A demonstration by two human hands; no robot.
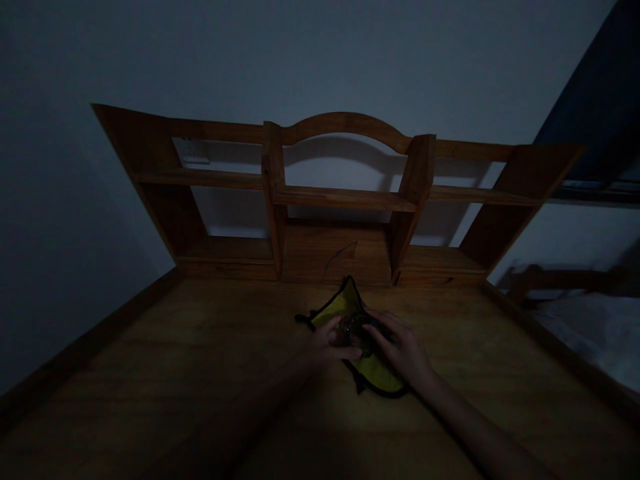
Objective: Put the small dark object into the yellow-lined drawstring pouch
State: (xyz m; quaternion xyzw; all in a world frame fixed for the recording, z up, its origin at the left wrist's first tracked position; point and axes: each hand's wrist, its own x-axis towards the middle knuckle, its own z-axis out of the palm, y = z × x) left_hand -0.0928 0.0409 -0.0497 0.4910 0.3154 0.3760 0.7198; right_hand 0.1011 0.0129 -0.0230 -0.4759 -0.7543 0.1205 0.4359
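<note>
Forearms (477,423) come in from the near side of the yellow cloth (383,377). Left hand (325,348) grips a dark round object (356,327) over the cloth's middle; right hand (400,341) has thumb and fingers closed on its right side. Too dark to ID. Wooden desk (165,373) under cloth, shelf unit (345,197) behind it.

Dim throughout, tinged cold blue on the wall (325,60) at twelve o'clock. Softly shadowed behind the wooden shelf (345,198), also toward twelve. Stretched and slanted outward at ten and two o'clock. Darkest toward six, fading to near-black on the tabletop (310,453), murky in fine detail.
</note>
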